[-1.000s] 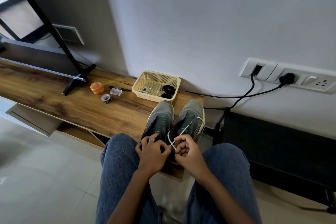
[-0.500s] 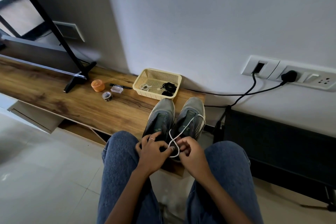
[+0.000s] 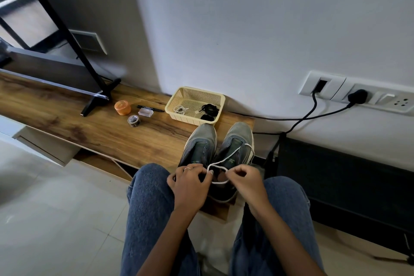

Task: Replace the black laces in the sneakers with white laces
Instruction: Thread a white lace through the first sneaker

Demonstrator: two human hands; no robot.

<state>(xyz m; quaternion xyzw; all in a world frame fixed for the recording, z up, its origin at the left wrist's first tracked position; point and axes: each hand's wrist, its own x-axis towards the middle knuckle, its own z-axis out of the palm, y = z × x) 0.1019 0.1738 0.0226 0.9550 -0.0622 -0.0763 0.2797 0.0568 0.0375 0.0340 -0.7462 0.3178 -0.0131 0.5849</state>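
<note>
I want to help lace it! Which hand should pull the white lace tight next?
Probably the right hand: it pinches the white lace on the right sneaker. The left hand only touches the loop.

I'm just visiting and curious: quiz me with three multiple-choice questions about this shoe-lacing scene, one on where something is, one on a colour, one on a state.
1. Where do the black laces lie?
A. in the yellow basket
B. on the floor
C. on the person's lap

2. What colour is the small lidded tub?
A. blue
B. orange
C. green

3. What are the hands doing?
A. resting flat on the knees
B. lifting the basket
C. pinching the white lace

Answers:
1 A, a dark tangle sits in the basket.
2 B, it is plainly orange.
3 C, left hand and right hand hold a loop over the right sneaker.
</note>
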